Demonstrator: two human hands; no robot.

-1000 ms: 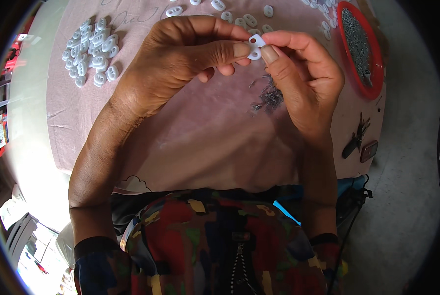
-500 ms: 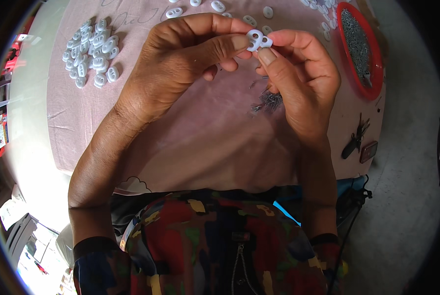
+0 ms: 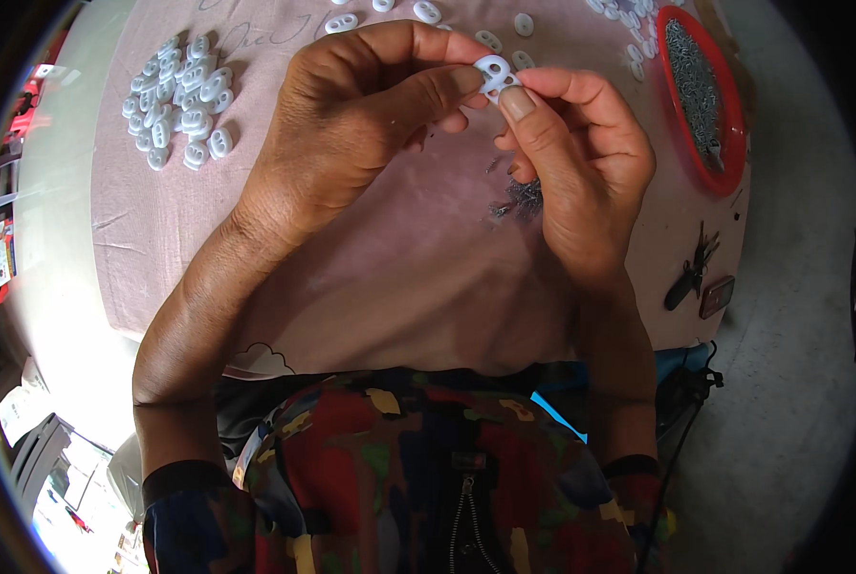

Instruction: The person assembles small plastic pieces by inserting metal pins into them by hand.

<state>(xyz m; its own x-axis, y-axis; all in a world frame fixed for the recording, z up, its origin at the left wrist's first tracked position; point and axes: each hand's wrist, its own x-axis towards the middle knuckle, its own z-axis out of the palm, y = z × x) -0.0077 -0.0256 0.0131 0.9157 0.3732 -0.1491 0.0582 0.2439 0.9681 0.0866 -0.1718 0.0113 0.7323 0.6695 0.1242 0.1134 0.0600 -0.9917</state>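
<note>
White, holed plastic piece (image 3: 492,67), upper centre of frame
Left hand (image 3: 337,134) and right hand (image 3: 586,158) pinch it, fingers nearly closed; red oval basin (image 3: 724,180) at upper right.

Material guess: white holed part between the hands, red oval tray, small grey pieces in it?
White holed part: probably moulded plastic, smooth, soft sheen, even colour.
Red oval tray: likely plastic, going by uniform colour and smooth rim.
Small grey pieces: apparently metal, given silvery glints; alloy unclear.
</note>
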